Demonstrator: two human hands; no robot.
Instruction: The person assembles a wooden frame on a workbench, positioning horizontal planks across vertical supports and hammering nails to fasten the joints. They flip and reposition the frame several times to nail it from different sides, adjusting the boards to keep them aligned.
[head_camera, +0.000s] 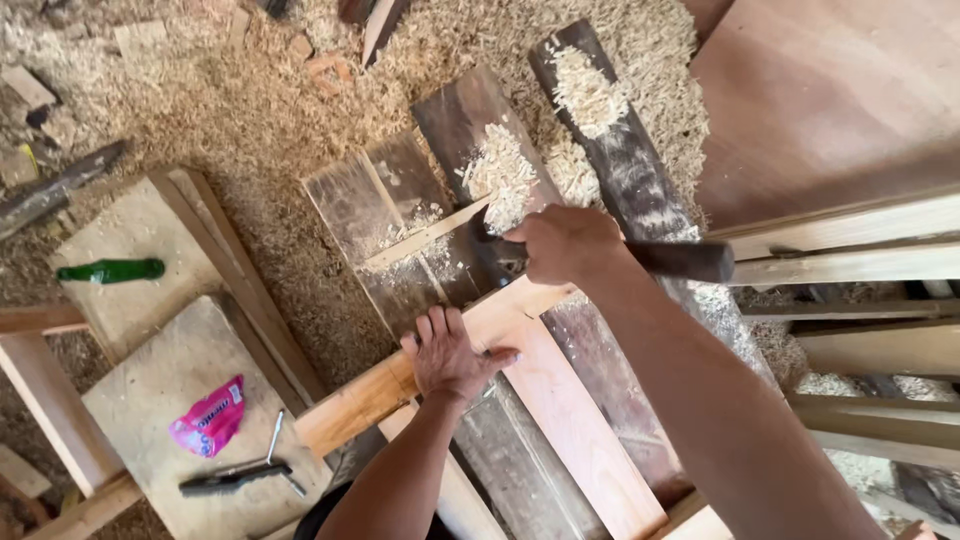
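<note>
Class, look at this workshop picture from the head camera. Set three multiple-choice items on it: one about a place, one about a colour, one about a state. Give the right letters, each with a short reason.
1. Where does the green bottle lie?
A. on a pale board at the left
B. on the dark planks
C. in the left hand

2. What colour is the small packet near the hand tools?
A. blue
B. pink
C. yellow

3. How is the left hand placed?
A. closed around a bottle
B. lifted clear of the wood
C. pressed flat on the light wooden strip

Answers:
1 A, it lies on its side on the pale board.
2 B, the wrapper is bright pink.
3 C, its fingers spread on the strip while the right hand grips a dark-handled tool.
</note>
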